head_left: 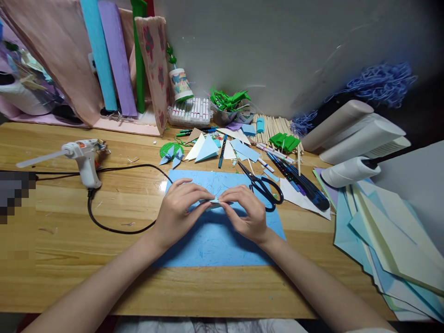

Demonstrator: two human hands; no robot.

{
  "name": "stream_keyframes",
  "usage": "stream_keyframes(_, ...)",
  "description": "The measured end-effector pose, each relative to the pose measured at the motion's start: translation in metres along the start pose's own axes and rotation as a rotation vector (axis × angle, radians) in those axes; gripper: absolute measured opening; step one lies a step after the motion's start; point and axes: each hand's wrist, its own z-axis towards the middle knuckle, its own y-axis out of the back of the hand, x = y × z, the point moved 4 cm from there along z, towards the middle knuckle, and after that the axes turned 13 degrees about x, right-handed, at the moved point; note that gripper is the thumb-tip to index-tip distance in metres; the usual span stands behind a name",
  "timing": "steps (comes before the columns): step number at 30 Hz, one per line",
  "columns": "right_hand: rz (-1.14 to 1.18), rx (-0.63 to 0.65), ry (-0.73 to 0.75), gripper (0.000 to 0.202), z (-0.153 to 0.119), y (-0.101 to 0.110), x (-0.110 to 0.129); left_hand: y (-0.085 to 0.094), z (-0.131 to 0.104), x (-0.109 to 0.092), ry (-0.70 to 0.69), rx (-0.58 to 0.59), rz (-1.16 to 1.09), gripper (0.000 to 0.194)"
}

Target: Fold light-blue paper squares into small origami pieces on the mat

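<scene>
A small piece of light blue folded paper (215,201) is pinched between both hands, above a blue sheet (222,240) on the wooden table. My left hand (182,208) grips its left end between thumb and fingers. On the right end, my right hand (246,210) is closed the same way. The fingertips nearly meet and cover much of the paper, so its full shape is hidden. Black-handled scissors (265,189) lie just beyond my right hand, partly on the blue sheet. Two small folded blue paper pieces (172,156) rest beyond my left hand.
A white glue gun (86,162) stands at the left, its black cable (104,227) looping towards the blue sheet. Cut paper, markers and wooden sticks (274,129) lie along the back. Stacked coloured paper (398,231) and white rolls (350,171) are at the right.
</scene>
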Motion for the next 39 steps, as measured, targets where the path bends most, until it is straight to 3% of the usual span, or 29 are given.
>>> stream_keyframes(7,0.025,-0.064,-0.019,0.021,-0.001,0.001,0.002,-0.001,0.002,0.001,0.097,-0.002,-0.182,0.006)
stream_keyframes(20,0.159,-0.046,-0.1,0.012,-0.002,-0.001,-0.001,-0.002,0.001,-0.001,0.117,-0.03,-0.261,0.009)
stream_keyframes(26,0.531,0.038,-0.288,0.022,0.0,-0.008,-0.015,-0.007,0.0,0.018,0.393,-0.101,-0.586,0.013)
stream_keyframes(30,0.665,0.106,-0.362,0.013,0.0,-0.016,-0.019,-0.018,0.0,0.027,0.509,-0.049,-0.821,0.019)
stream_keyframes(35,0.619,0.055,-0.447,0.008,-0.002,-0.017,-0.022,-0.026,0.0,0.025,0.506,0.042,-0.94,0.029)
stream_keyframes(39,0.595,0.043,-0.484,0.01,-0.001,-0.015,-0.025,-0.02,0.0,0.019,0.438,0.01,-0.831,0.03)
